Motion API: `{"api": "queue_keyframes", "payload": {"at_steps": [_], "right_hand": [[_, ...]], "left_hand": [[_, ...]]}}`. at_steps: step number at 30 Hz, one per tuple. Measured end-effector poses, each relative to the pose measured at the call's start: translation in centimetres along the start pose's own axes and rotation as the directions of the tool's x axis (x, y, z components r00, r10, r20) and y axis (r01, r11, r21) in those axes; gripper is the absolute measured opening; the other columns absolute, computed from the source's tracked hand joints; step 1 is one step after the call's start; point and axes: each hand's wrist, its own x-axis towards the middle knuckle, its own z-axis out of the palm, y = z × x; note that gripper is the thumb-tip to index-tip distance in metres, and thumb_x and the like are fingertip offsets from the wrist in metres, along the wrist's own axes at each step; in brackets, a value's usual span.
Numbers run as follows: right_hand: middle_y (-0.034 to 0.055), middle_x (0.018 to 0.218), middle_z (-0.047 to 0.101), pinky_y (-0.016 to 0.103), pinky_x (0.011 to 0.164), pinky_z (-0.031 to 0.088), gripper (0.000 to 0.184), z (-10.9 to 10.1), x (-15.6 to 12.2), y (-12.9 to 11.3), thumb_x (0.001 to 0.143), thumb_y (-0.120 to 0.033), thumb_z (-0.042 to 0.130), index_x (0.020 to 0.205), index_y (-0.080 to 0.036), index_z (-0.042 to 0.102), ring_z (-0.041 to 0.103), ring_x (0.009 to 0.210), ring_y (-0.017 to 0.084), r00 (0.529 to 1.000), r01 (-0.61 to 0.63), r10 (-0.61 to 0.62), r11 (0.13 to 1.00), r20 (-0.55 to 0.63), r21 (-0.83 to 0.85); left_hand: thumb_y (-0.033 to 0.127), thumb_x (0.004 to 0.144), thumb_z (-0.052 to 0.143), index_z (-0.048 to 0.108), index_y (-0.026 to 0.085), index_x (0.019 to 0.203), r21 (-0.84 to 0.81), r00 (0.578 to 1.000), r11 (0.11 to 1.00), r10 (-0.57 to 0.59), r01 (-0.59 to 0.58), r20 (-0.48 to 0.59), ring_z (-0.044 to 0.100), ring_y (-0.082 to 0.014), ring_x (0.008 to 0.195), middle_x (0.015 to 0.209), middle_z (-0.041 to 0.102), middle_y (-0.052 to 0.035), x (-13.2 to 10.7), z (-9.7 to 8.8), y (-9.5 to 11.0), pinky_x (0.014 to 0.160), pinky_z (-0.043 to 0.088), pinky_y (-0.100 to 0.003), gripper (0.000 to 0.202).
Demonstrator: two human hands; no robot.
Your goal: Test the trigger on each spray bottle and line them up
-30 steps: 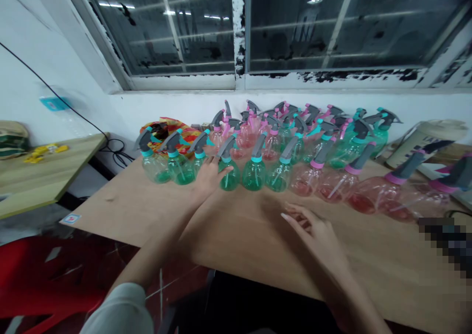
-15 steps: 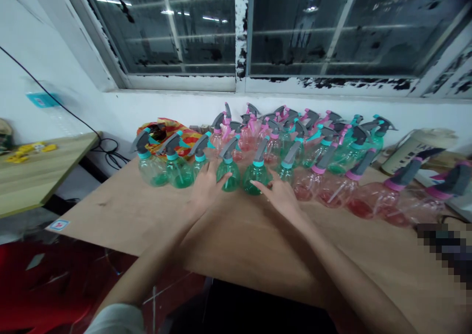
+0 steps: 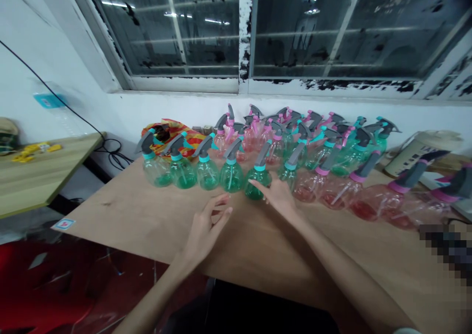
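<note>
My right hand (image 3: pixel 279 195) is wrapped around the side of a green spray bottle (image 3: pixel 257 185), thumb across its front and fingers partly hidden behind it. The bottle stands upright, with a turquoise collar and grey trigger head. My left hand (image 3: pixel 207 226) hovers over the table, empty, its fingers curved and apart. Closest to it is another green spray bottle (image 3: pixel 231 177) in the front row. More green bottles stand to the left, and one green bottle (image 3: pixel 288 174) is just right of the held one, partly behind my right hand.
Pink spray bottles (image 3: pixel 309 184) continue the front row rightward. Behind are several more pink and green ones, near a beige bag (image 3: pixel 416 150). A red and yellow cloth (image 3: pixel 173 132) lies at the back left of the wooden table (image 3: pixel 147 221). A window is above.
My left hand has let go of a green bottle and drawn back toward me, lower over the table. My right hand stays at its bottle. The view has shifted slightly.
</note>
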Motion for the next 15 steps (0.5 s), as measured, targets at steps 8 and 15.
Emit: {"api": "queue_keyframes", "payload": {"at_steps": [8,15], "right_hand": [[-0.0002,0.054,0.063,0.03,0.051,0.043,0.071,-0.2,-6.3,0.0,0.081,-0.069,0.044,0.127,-0.015,0.048,0.064,0.052,0.022,0.989,0.136,-0.132,0.988,0.06,-0.068],[0.0033,0.058,0.066,0.029,0.047,0.039,0.07,-0.1,-11.8,-0.7,0.078,-0.075,0.042,0.113,-0.016,0.056,0.066,0.055,0.025,0.974,0.222,-0.209,0.961,0.093,-0.168]], "left_hand": [[0.04,0.082,0.066,0.044,0.026,0.133,-0.079,0.994,0.994,0.084,-0.079,0.069,0.052,-0.0253,0.124,0.137,0.053,-0.0103,2.3,2.0,1.2,0.104,0.042,-0.047,0.058],[0.042,0.078,0.069,0.042,0.022,0.133,-0.079,0.976,0.985,0.165,-0.155,0.142,0.057,-0.0275,0.116,0.13,0.056,-0.0121,1.7,3.9,4.0,0.093,0.048,-0.043,0.065]]}}
